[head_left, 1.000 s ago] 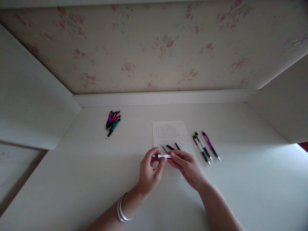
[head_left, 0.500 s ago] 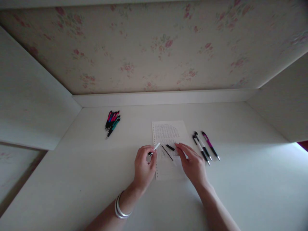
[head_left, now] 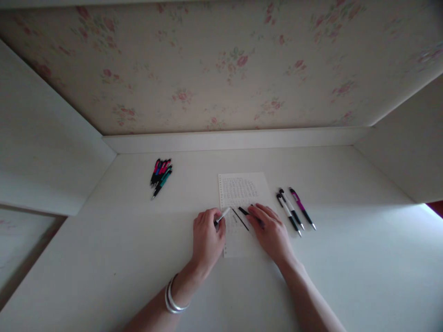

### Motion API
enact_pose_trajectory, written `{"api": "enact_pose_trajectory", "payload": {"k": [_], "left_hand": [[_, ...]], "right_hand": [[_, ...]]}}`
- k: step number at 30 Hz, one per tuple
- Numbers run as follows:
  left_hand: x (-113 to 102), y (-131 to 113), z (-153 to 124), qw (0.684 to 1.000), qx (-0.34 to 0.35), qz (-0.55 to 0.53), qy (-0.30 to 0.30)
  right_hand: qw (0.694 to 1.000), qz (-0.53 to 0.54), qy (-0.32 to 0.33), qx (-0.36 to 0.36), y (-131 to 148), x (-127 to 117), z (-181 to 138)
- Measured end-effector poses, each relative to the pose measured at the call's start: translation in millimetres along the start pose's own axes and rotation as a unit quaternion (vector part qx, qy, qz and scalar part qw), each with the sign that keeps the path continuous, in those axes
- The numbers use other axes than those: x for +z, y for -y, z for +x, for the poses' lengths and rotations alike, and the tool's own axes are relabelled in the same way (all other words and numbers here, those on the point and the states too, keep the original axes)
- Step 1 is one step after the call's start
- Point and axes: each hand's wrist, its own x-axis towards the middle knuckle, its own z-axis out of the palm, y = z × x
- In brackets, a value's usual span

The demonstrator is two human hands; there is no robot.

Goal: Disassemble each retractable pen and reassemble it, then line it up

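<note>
My left hand [head_left: 209, 233] is closed around a white pen barrel [head_left: 224, 214] with a black end, tilted up to the right over the left edge of a lined sheet of paper [head_left: 242, 246]. My right hand [head_left: 272, 231] rests low over the sheet's right side, its fingers bent and closed over the right end of a short black pen grip [head_left: 242, 210]. Small dark bits show by its fingertips, too small to name. Between my hands, a thin dark ink refill [head_left: 240, 219] lies slanted on the paper, which has handwriting on its upper half.
To the right lie two white-and-black pens [head_left: 288, 214] [head_left: 292, 210] and a purple-and-black pen [head_left: 302, 208]. Several pink, blue and green pens [head_left: 161, 177] are bunched at the left. White side panels and a flowered back wall [head_left: 221, 92] border the white desk [head_left: 138, 258].
My right hand has moved slightly left and down onto the black pen grip, covering its right end. My left hand keeps the white barrel, turned slightly.
</note>
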Motion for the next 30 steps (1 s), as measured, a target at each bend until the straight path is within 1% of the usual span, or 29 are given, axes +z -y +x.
{"api": "enact_pose_trajectory", "payload": {"k": [5, 8, 11, 14, 17, 19, 21, 23, 25, 28, 30], "left_hand": [[1, 0, 0, 1.000, 0.001, 0.016, 0.013], [2, 1, 0, 1.000, 0.002, 0.020, 0.016], [2, 1, 0, 1.000, 0.001, 0.021, 0.011], [1, 1, 1, 1.000, 0.004, 0.008, 0.006], [-1, -1, 2, 1.000, 0.014, -0.011, -0.006], [-3, -3, 1, 0.999, 0.030, -0.024, -0.025], [-4, -5, -2, 0.997, 0.057, -0.033, -0.048], [-4, -6, -7, 0.993, 0.095, -0.043, -0.052], [-4, -8, -13, 0.988, 0.145, -0.054, -0.016], [-6, -12, -18, 0.967, 0.232, -0.046, 0.095], [-7, -15, -20, 0.948, 0.276, -0.036, 0.156]], "right_hand": [[0.997, 0.061, -0.007, 0.044, 4, -7, 2], [0.989, 0.098, -0.043, 0.100, 6, -13, 4], [0.969, 0.138, -0.098, 0.182, 5, -15, 6], [0.943, 0.197, -0.122, 0.240, 2, -15, 8], [0.921, 0.259, -0.127, 0.263, 1, -16, 9], [0.910, 0.283, -0.138, 0.269, 2, -17, 10], [0.904, 0.292, -0.152, 0.274, 2, -18, 12], [0.899, 0.291, -0.171, 0.280, 2, -19, 12], [0.890, 0.293, -0.193, 0.291, 0, -18, 12], [0.870, 0.314, -0.218, 0.311, -2, -16, 11], [0.860, 0.327, -0.221, 0.322, -2, -15, 10]]}}
